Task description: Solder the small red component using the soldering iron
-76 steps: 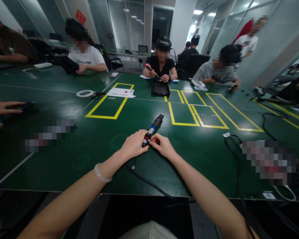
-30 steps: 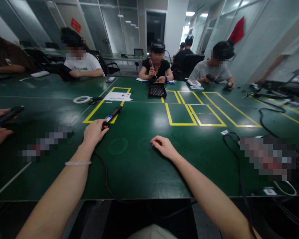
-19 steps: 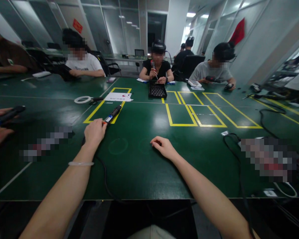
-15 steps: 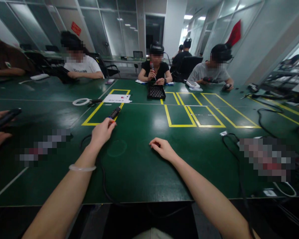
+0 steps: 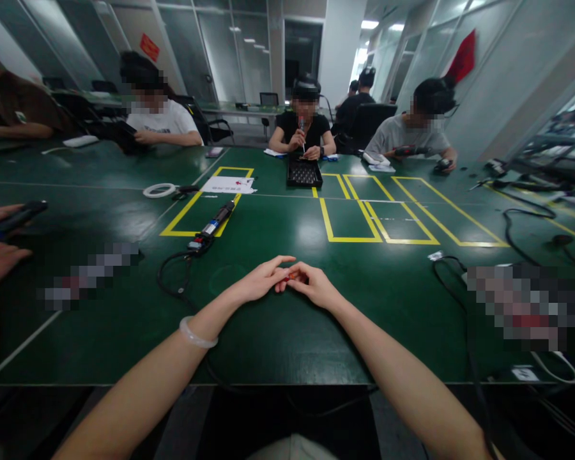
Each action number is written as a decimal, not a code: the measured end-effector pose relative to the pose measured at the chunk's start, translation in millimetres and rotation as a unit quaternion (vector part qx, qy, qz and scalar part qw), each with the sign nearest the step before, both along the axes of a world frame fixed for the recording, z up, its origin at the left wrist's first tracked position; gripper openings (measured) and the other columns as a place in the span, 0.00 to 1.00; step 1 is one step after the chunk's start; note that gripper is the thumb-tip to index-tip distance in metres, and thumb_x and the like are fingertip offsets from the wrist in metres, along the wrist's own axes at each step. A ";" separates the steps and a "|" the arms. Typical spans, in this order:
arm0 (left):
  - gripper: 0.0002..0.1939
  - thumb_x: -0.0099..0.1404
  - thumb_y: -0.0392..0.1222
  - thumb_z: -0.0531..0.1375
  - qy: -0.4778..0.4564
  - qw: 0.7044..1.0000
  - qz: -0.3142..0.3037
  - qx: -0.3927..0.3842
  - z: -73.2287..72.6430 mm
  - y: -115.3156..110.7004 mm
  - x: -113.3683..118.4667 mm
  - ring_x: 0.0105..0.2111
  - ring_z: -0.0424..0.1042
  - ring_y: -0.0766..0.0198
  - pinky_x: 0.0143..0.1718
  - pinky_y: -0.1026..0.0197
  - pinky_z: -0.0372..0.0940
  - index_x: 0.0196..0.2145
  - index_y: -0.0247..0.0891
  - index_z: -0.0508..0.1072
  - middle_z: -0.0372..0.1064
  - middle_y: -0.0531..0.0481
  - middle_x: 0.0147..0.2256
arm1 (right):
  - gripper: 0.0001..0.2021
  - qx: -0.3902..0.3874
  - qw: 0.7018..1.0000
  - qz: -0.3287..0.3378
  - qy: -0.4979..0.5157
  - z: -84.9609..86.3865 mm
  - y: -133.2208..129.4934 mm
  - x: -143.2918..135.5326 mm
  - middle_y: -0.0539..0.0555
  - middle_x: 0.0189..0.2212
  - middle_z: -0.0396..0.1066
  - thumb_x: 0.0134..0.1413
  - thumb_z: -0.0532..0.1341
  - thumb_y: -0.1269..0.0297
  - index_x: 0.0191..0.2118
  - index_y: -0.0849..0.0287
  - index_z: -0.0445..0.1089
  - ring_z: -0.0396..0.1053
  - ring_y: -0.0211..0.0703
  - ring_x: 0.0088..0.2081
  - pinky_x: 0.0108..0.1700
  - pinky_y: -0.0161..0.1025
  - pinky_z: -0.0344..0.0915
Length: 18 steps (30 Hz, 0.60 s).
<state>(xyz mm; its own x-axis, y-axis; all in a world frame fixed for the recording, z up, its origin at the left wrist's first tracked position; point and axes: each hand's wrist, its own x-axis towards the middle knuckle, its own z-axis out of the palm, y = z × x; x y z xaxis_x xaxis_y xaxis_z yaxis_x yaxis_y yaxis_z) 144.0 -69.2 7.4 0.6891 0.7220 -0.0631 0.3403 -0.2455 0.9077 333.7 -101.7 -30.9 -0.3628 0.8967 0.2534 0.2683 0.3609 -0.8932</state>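
Above the table's near middle, my left hand (image 5: 263, 280) and my right hand (image 5: 315, 286) meet at the fingertips. Between them shows a small red-orange piece (image 5: 293, 276), mostly covered by fingers, so its kind cannot be made out. The left forefinger stretches past it while the thumb and other fingers close around it. My right fingers are curled in on it from the other side. Left of the hands lies a pen-shaped electric screwdriver (image 5: 215, 223), blue and black, its tip pointing away and its cable (image 5: 163, 263) curling down. Neither hand touches it.
A printed white sheet (image 5: 225, 185) lies beyond the screwdriver, beside a white cable coil (image 5: 159, 190). Yellow tape rectangles (image 5: 354, 239) mark the green table (image 5: 287, 345). A co-worker opposite works over a black tray (image 5: 305, 174). Another person's hand (image 5: 4, 259) is at left; a black cable (image 5: 460, 306) runs at right.
My left hand has left the screwdriver and come right to meet my right hand. The screwdriver stays on the table. My right hand has barely moved; the view has shifted slightly.
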 end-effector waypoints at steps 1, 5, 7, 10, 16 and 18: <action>0.26 0.69 0.52 0.47 0.006 1.000 0.008 0.023 0.4 0.6 -1.5 0.26 0.65 0.67 0.32 0.63 0.61 0.59 0.36 0.59 0.64 0.55 0.26 | 0.09 -0.002 1.000 -0.005 0.004 -0.8 0.7 0.2 0.48 0.28 0.70 0.56 0.60 0.62 0.41 0.60 0.68 0.64 0.35 0.27 0.32 0.33 0.61; 0.21 0.70 0.50 0.45 0.030 0.990 0.039 0.130 2.0 1.9 -5.9 0.29 0.66 0.67 0.34 0.63 0.61 0.53 0.39 0.67 0.65 0.54 0.27 | 0.11 -0.018 0.999 -0.039 0.020 -5.9 4.9 3.1 0.50 0.29 0.72 0.59 0.58 0.59 0.41 0.60 0.69 0.67 0.37 0.30 0.33 0.33 0.62; 0.18 0.69 0.48 0.48 0.020 0.985 0.033 0.165 2.1 1.1 -6.4 0.32 0.67 0.67 0.36 0.63 0.62 0.51 0.40 0.68 0.67 0.53 0.31 | 0.13 -0.013 0.998 -0.056 0.007 -7.6 7.0 4.9 0.51 0.28 0.73 0.63 0.54 0.57 0.38 0.60 0.70 0.69 0.37 0.31 0.37 0.34 0.63; 0.15 0.66 0.46 0.55 0.004 0.979 0.021 0.204 1.9 -0.9 -5.3 0.36 0.68 0.66 0.39 0.62 0.63 0.47 0.39 0.69 0.68 0.51 0.36 | 0.16 -0.003 0.998 -0.054 -0.015 -8.0 8.3 6.2 0.51 0.27 0.74 0.65 0.52 0.55 0.33 0.60 0.70 0.69 0.38 0.31 0.39 0.35 0.63; 0.12 0.66 0.48 0.55 0.015 0.976 0.037 0.216 2.4 -0.7 -6.4 0.36 0.69 0.65 0.39 0.61 0.64 0.40 0.38 0.70 0.68 0.50 0.36 | 0.14 -0.008 0.999 -0.039 0.023 -8.9 6.7 3.6 0.51 0.29 0.73 0.64 0.52 0.55 0.40 0.59 0.69 0.70 0.38 0.32 0.39 0.36 0.64; 0.12 0.66 0.48 0.55 0.019 0.974 0.044 0.219 1.2 -0.2 -7.6 0.36 0.69 0.64 0.39 0.61 0.64 0.41 0.38 0.70 0.68 0.50 0.36 | 0.12 -0.009 0.997 -0.041 0.057 -9.5 5.9 2.6 0.51 0.32 0.73 0.61 0.57 0.56 0.45 0.58 0.66 0.70 0.39 0.33 0.38 0.36 0.64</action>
